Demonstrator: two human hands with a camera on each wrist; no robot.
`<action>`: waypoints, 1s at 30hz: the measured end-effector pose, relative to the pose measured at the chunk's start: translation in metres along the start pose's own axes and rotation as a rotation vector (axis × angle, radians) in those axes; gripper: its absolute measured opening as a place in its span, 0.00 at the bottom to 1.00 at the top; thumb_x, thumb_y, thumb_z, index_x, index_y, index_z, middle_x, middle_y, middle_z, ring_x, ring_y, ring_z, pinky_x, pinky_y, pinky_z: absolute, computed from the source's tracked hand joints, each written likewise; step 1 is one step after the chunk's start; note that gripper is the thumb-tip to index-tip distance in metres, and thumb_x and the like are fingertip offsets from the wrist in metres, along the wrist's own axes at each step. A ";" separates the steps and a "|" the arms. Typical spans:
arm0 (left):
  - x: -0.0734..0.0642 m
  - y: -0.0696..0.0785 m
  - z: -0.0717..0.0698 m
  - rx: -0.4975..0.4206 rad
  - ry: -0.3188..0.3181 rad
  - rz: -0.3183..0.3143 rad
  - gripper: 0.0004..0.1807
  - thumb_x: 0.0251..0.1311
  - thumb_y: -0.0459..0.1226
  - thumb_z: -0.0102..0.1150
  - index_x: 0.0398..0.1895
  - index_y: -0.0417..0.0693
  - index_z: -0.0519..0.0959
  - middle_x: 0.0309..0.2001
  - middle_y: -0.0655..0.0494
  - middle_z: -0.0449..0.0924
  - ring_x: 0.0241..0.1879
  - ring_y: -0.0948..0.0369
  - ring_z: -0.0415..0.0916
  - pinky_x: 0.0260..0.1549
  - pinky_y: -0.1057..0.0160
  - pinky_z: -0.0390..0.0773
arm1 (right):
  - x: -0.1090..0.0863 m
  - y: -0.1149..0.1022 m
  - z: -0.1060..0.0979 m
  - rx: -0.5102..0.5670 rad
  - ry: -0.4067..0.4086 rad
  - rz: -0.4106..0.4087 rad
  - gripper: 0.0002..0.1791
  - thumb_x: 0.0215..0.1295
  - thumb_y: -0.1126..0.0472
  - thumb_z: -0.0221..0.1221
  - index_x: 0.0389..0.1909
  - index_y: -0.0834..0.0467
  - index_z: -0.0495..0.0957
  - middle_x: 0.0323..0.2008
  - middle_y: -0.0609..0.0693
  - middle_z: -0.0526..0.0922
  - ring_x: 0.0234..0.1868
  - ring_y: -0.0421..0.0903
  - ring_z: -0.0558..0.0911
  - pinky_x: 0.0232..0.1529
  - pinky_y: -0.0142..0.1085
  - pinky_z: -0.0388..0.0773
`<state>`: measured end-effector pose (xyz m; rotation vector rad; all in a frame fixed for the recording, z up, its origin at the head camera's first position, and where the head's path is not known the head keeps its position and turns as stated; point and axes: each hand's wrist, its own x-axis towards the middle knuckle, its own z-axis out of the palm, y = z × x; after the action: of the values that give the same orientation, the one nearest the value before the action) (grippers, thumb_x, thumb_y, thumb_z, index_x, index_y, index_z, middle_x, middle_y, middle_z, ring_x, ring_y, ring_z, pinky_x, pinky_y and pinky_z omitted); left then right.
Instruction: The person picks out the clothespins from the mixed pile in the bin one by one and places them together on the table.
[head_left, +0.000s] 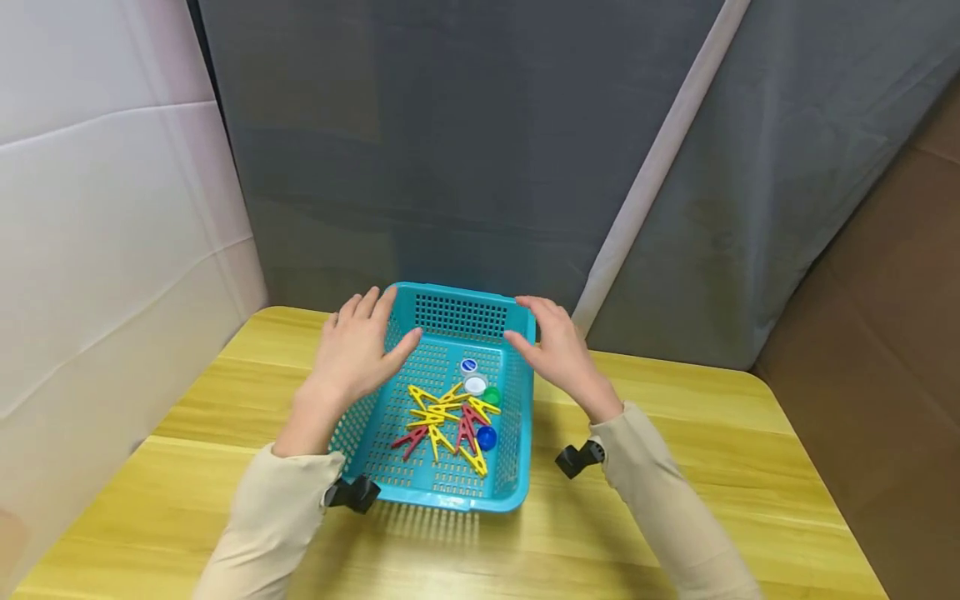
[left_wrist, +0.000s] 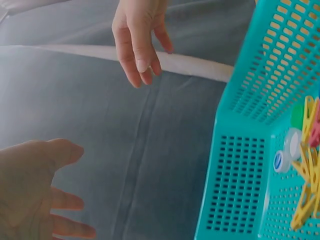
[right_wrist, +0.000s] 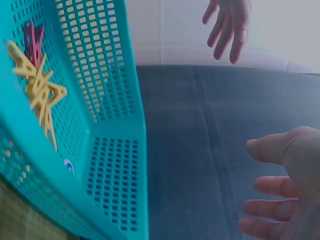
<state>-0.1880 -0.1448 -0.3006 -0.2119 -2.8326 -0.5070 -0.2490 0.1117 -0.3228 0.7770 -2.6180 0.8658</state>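
A turquoise plastic basket (head_left: 457,502) with slotted walls stands on the table in the head view. Inside it lie several yellow clothespins (head_left: 442,412), a few red clothespins (head_left: 467,429), and bottle caps: a blue cap (head_left: 487,438), a green cap (head_left: 491,396), a white cap (head_left: 475,384) and a small blue-and-white cap (head_left: 468,366). My left hand (head_left: 352,346) hovers above the basket's left rim, fingers extended and thumb spread. Over the right rim is my right hand (head_left: 558,346), its fingers loosely bent and holding nothing. Both wrist views show the hands apart from the basket.
The wooden table (head_left: 675,467) extends on both sides of the basket. A grey cloth (head_left: 465,150) hangs behind it, crossed by a pale diagonal strip (head_left: 660,158). White sheeting (head_left: 112,208) borders the left, and a brown panel (head_left: 885,317) the right.
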 end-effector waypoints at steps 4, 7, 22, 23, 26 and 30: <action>-0.006 -0.009 0.000 -0.008 -0.002 -0.026 0.38 0.65 0.50 0.46 0.71 0.36 0.53 0.68 0.32 0.53 0.66 0.36 0.49 0.60 0.33 0.52 | 0.009 -0.002 0.012 0.043 -0.051 -0.013 0.28 0.63 0.57 0.60 0.62 0.63 0.68 0.60 0.58 0.71 0.61 0.54 0.69 0.61 0.51 0.66; -0.011 -0.016 0.001 -0.011 -0.003 -0.046 0.38 0.66 0.51 0.46 0.70 0.35 0.53 0.67 0.31 0.53 0.65 0.35 0.49 0.59 0.32 0.53 | 0.015 -0.003 0.021 0.060 -0.099 -0.005 0.27 0.64 0.58 0.60 0.62 0.63 0.68 0.60 0.58 0.71 0.61 0.53 0.69 0.61 0.49 0.67; -0.038 -0.062 0.012 -0.173 -0.008 -0.024 0.36 0.67 0.46 0.48 0.66 0.25 0.56 0.63 0.26 0.58 0.61 0.32 0.56 0.58 0.35 0.58 | 0.032 -0.005 0.060 0.216 -0.341 0.035 0.22 0.64 0.63 0.58 0.59 0.63 0.71 0.56 0.57 0.75 0.56 0.52 0.74 0.58 0.43 0.71; -0.040 -0.065 0.013 -0.193 -0.011 -0.020 0.36 0.67 0.46 0.48 0.66 0.25 0.55 0.63 0.26 0.57 0.61 0.32 0.55 0.58 0.35 0.58 | 0.033 -0.005 0.062 0.223 -0.354 0.044 0.22 0.64 0.64 0.58 0.59 0.63 0.71 0.56 0.57 0.75 0.55 0.51 0.74 0.57 0.43 0.71; -0.044 -0.074 0.016 -0.259 -0.022 -0.002 0.36 0.67 0.45 0.49 0.66 0.24 0.55 0.63 0.26 0.57 0.62 0.32 0.55 0.58 0.35 0.57 | 0.036 -0.006 0.067 0.234 -0.398 0.067 0.21 0.64 0.64 0.58 0.58 0.62 0.72 0.55 0.56 0.76 0.55 0.50 0.74 0.56 0.41 0.72; -0.052 -0.086 0.022 -0.368 -0.025 0.012 0.34 0.67 0.42 0.49 0.65 0.24 0.56 0.62 0.26 0.58 0.59 0.32 0.60 0.54 0.35 0.63 | 0.041 -0.007 0.074 0.238 -0.471 0.099 0.21 0.64 0.64 0.58 0.58 0.62 0.72 0.55 0.56 0.76 0.56 0.51 0.74 0.56 0.40 0.72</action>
<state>-0.1595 -0.2224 -0.3621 -0.3036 -2.7361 -1.0274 -0.2856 0.0449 -0.3608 1.0273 -3.0155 1.1582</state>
